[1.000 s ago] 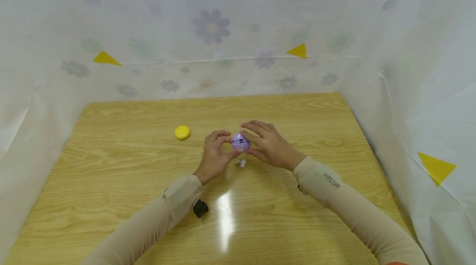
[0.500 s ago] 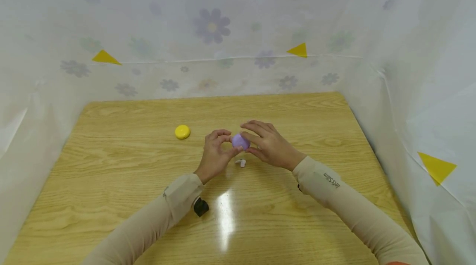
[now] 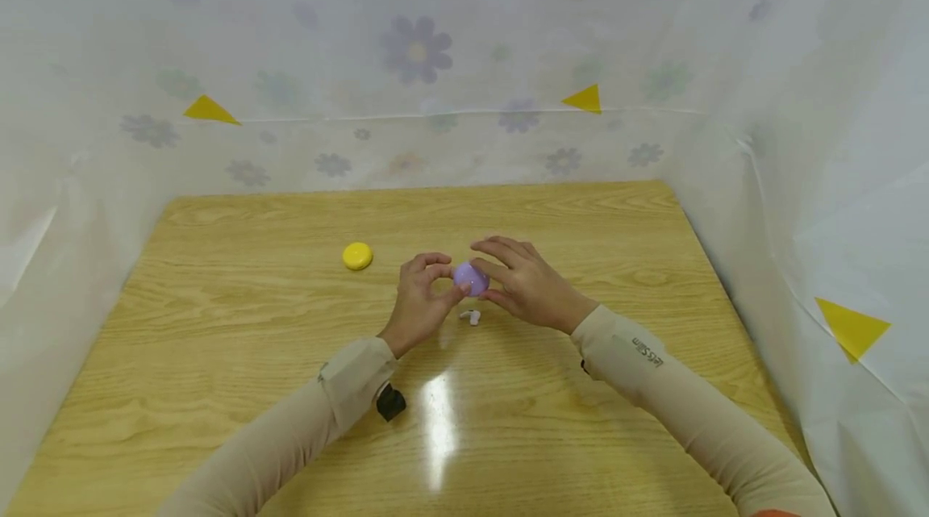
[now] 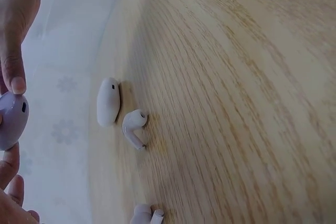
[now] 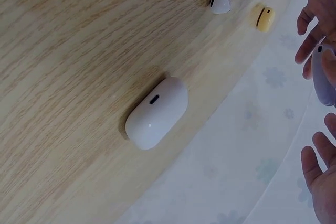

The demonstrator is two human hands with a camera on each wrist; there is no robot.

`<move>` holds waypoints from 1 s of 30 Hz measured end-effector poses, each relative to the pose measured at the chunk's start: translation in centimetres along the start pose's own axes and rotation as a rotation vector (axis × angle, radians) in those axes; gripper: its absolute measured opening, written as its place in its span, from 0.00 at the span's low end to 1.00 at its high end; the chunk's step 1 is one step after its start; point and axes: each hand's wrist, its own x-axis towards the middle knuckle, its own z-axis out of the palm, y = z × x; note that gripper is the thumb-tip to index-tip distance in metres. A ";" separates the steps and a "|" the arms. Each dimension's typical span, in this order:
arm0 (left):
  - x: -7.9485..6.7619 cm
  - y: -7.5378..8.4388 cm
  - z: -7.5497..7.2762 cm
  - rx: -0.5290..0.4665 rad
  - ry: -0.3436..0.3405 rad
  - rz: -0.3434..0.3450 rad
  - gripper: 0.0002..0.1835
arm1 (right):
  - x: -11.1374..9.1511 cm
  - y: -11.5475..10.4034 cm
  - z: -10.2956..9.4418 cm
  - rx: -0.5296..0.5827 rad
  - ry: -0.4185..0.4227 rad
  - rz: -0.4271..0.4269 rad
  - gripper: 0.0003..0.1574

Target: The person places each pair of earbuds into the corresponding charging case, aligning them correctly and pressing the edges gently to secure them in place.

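A purple earbud case, its lid closed, is held above the table between both hands. My left hand pinches it from the left, with the thumb across its front. From the right, my right hand grips it with index finger and thumb, while the other fingers stretch out behind. Under the hands, white earbuds lie on the table, with another earbud at the bottom of the left wrist view. A white earbud case lies near the right hand; the hand mostly hides it in the head view.
A yellow round case sits on the wooden table, left of the hands. White flowered sheeting surrounds the table at the back and sides, with yellow triangles on it.
A second ago the purple case's lid stood ajar with a dark gap; half a second ago it was closed, and it stays so now. The hands have hardly moved.
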 end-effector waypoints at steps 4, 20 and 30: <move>0.1 0.0 -0.2 0.028 -0.003 0.002 0.11 | -0.1 0.0 0.1 0.004 -0.002 0.014 0.31; 3.8 -2.4 -2.1 0.172 0.044 -0.145 0.18 | -1.9 0.4 0.0 0.013 -0.028 0.084 0.26; 6.0 -3.7 -2.6 0.347 0.011 -0.252 0.20 | -2.6 0.3 0.1 0.020 -0.040 0.094 0.26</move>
